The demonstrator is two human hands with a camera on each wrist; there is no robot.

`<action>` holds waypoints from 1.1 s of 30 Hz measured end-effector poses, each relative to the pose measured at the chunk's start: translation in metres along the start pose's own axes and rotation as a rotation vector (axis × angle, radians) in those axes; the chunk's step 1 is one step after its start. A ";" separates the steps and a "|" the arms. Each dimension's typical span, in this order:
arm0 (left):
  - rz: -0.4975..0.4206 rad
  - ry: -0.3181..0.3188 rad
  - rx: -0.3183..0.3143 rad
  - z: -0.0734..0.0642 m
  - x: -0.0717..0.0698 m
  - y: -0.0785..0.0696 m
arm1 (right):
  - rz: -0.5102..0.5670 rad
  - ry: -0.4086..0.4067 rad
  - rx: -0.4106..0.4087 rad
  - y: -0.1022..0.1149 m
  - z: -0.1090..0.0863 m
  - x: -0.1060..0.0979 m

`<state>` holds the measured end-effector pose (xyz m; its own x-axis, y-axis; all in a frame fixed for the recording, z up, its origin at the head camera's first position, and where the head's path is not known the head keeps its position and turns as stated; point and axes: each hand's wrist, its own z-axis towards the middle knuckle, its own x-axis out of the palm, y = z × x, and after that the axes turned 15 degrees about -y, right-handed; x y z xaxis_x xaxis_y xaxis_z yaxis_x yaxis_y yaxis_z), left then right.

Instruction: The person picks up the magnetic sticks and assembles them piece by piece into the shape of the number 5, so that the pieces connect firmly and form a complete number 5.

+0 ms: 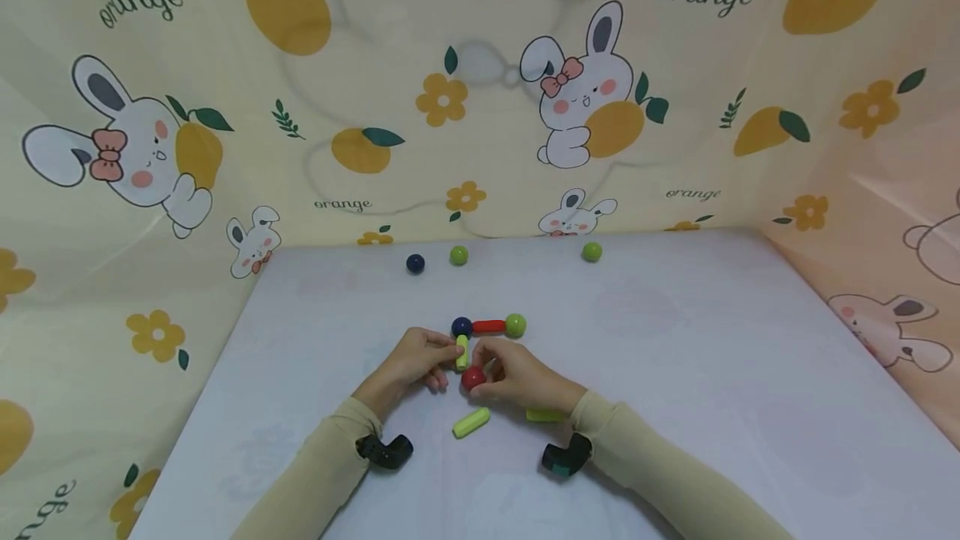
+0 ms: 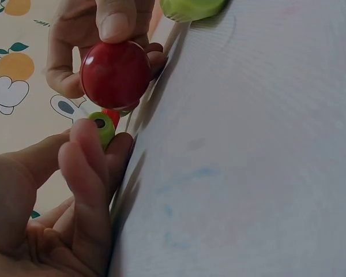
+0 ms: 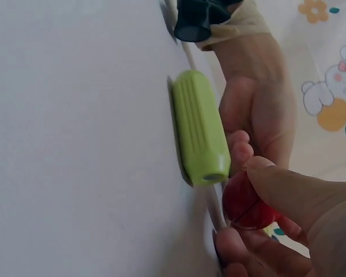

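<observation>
My left hand (image 1: 417,358) pinches a yellow-green rod (image 1: 462,353) whose far end meets a dark blue ball (image 1: 462,327). From that ball a red rod (image 1: 489,327) runs right to a green ball (image 1: 515,325). A red ball (image 1: 473,378) is gripped between the thumb and fingers of my right hand (image 1: 525,377), close to the near end of the held rod. In the left wrist view, the round end (image 2: 101,122) of that rod faces the red ball, with a dark spot at its centre. Nearer me lies a loose yellow-green rod (image 1: 471,423).
Another yellow-green rod (image 1: 544,416) lies partly hidden under my right wrist. At the back of the white table (image 1: 675,340) stand a dark blue ball (image 1: 416,264) and two green balls, one left (image 1: 459,255) and one right (image 1: 592,252). A patterned cloth (image 1: 480,148) hangs behind.
</observation>
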<state>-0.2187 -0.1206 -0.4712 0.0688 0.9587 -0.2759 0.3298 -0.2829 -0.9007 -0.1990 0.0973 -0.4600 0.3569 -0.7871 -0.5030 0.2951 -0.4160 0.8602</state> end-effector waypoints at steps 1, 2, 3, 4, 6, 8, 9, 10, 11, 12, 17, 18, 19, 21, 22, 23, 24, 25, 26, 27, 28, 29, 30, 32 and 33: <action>-0.002 0.002 0.000 0.000 0.000 0.000 | 0.004 -0.006 0.003 0.001 -0.001 0.001; -0.003 0.005 0.001 -0.001 0.000 0.000 | 0.008 -0.012 0.002 0.001 -0.001 0.002; -0.005 0.008 0.002 -0.001 0.000 0.000 | 0.008 -0.018 0.000 0.001 -0.002 0.003; -0.007 0.010 0.003 -0.002 0.000 0.000 | 0.008 -0.025 0.000 0.001 -0.002 0.004; -0.009 0.014 0.007 -0.002 0.000 0.000 | 0.006 -0.038 0.002 0.001 -0.002 0.006; -0.009 0.015 0.010 -0.002 0.000 0.000 | 0.006 -0.048 0.005 0.002 -0.002 0.008; -0.010 0.015 0.013 -0.002 0.000 0.000 | 0.003 -0.052 0.009 0.002 -0.002 0.008; -0.010 0.014 0.016 -0.002 0.000 0.000 | 0.000 -0.057 0.013 0.003 -0.002 0.009; -0.011 0.014 0.019 -0.002 0.000 0.000 | -0.003 -0.062 0.015 0.003 -0.002 0.010; -0.014 0.015 0.021 -0.001 0.000 0.000 | -0.007 -0.066 0.017 0.003 -0.003 0.011; -0.025 0.019 0.021 -0.002 0.000 -0.001 | -0.027 -0.082 0.023 0.004 -0.002 0.012; -0.025 0.017 0.021 -0.001 0.000 -0.001 | -0.034 -0.085 0.020 0.005 -0.002 0.012; -0.026 0.016 0.018 -0.002 -0.001 -0.002 | -0.039 -0.087 0.017 0.005 -0.001 0.012; -0.026 0.014 0.014 -0.002 -0.001 -0.003 | -0.051 -0.092 0.010 0.005 0.000 0.012; -0.025 0.013 0.013 -0.002 -0.001 -0.003 | -0.057 -0.094 0.006 0.005 0.000 0.012; -0.025 0.013 0.013 -0.001 -0.001 -0.004 | -0.063 -0.096 0.002 0.005 0.001 0.012; -0.026 0.013 0.011 -0.001 -0.001 -0.004 | -0.065 -0.097 0.001 0.004 0.001 0.012; -0.027 0.016 0.007 -0.001 0.000 -0.004 | -0.066 -0.095 0.003 0.005 0.001 0.012; -0.025 0.016 0.006 -0.001 0.000 -0.003 | -0.068 -0.094 0.007 0.005 0.001 0.012; -0.024 0.015 0.002 -0.001 0.000 -0.003 | -0.067 -0.092 0.011 0.005 0.001 0.013; -0.022 0.015 0.001 -0.001 0.000 -0.002 | -0.067 -0.090 0.015 0.005 0.001 0.013; -0.022 0.015 -0.002 0.000 0.000 -0.002 | -0.068 -0.089 0.019 0.005 0.001 0.013; -0.020 0.013 -0.004 0.000 0.000 -0.001 | -0.067 -0.088 0.023 0.005 0.001 0.013; -0.018 0.009 -0.006 0.001 0.000 0.001 | -0.063 -0.085 0.028 0.005 0.000 0.012; -0.017 0.008 -0.006 0.001 0.000 0.001 | -0.059 -0.083 0.030 0.005 0.000 0.012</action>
<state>-0.2192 -0.1210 -0.4725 0.0703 0.9636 -0.2578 0.3362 -0.2662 -0.9034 -0.1935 0.0854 -0.4619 0.2647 -0.7955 -0.5452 0.2862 -0.4750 0.8321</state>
